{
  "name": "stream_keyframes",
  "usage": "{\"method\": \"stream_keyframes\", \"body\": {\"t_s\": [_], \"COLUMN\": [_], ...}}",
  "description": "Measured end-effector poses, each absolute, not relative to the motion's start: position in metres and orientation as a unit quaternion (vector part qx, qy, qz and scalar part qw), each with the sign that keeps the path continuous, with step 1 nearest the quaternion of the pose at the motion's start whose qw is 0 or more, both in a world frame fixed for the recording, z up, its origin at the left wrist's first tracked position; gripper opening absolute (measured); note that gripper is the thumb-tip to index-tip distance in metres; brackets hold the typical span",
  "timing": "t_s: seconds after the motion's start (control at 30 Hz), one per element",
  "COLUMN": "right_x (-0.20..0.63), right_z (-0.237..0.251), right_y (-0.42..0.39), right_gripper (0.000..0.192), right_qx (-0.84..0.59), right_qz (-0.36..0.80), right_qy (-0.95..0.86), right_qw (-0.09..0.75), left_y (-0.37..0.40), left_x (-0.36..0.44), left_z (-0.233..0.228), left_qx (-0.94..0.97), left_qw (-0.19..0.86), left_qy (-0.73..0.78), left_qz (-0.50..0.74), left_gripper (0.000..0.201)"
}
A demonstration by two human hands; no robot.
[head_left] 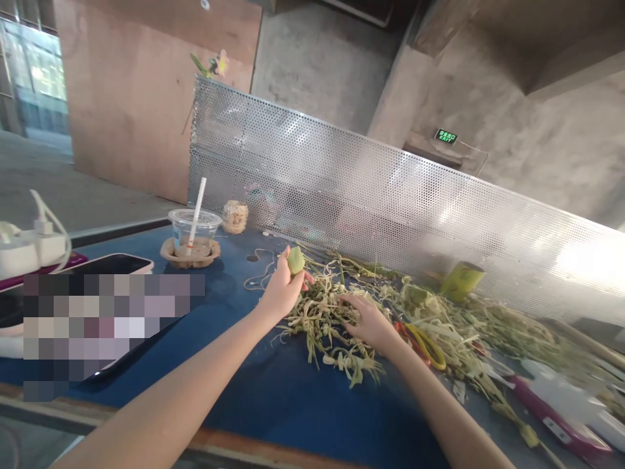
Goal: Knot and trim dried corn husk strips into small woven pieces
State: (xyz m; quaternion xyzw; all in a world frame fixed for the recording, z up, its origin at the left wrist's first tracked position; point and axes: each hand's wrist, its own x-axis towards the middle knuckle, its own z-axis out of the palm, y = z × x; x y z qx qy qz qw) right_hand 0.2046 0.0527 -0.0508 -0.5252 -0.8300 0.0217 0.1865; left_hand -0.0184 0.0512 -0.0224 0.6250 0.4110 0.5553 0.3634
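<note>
a silver perforated-metal screen (342,176) backs a blue-topped bench (273,397) before grey concrete walls (317,71). toward the bench's back edge, the left hand (284,286) pinches a small pale-green rounded plant piece (295,260); the right hand (370,319), fingers loosely spread, touches a tangled straw-coloured plant heap (317,303).

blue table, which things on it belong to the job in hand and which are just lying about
Likely part of the job:
green piece held in the left hand
pile of dried plant strips at the right hand

Seemingly just lying about:
plastic cup with a straw
phone
power strip at right

Cannot tell: red-and-yellow loops
</note>
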Motion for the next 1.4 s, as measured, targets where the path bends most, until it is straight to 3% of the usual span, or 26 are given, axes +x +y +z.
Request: {"method": "stream_keyframes", "body": {"t_s": [0.33, 0.77, 0.83, 1.0, 1.1, 1.2, 1.33, 1.4], "right_x": [0.214, 0.225, 0.213, 0.191, 0.192, 0.196, 0.192, 0.190], "right_z": [-0.019, 0.037, 0.035, 0.024, 0.028, 0.037, 0.040, 0.035], "right_y": [0.063, 0.067, 0.066, 0.063, 0.065, 0.070, 0.074, 0.073], "right_gripper": [0.040, 0.031, 0.033, 0.043, 0.040, 0.038, 0.036, 0.037], "right_qx": [-0.548, -0.550, -0.542, -0.487, -0.523, -0.555, -0.566, -0.559], "right_qz": [0.018, -0.002, 0.013, 0.084, 0.097, 0.055, -0.089, -0.079], "right_qy": [-0.785, -0.755, -0.769, -0.846, -0.819, -0.787, -0.760, -0.768], "right_qw": [0.287, 0.357, 0.339, 0.198, 0.217, 0.263, 0.307, 0.302], "left_y": [0.057, 0.061, 0.059, 0.057, 0.056, 0.055, 0.060, 0.063], "left_x": [-0.025, -0.025, -0.026, -0.026, -0.026, -0.025, -0.026, -0.027], "left_z": [-0.020, -0.021, -0.020, -0.017, -0.015, -0.014, -0.017, -0.019], "left_qx": [0.605, 0.603, 0.602, 0.599, 0.590, 0.590, 0.593, 0.589], "left_qw": [0.349, 0.337, 0.339, 0.336, 0.342, 0.346, 0.335, 0.336], "left_qy": [0.401, 0.396, 0.399, 0.404, 0.412, 0.414, 0.393, 0.378], "left_qz": [0.592, 0.605, 0.603, 0.605, 0.604, 0.601, 0.617, 0.630], "left_gripper": [0.060, 0.060, 0.060, 0.062, 0.061, 0.058, 0.057, 0.053]}}
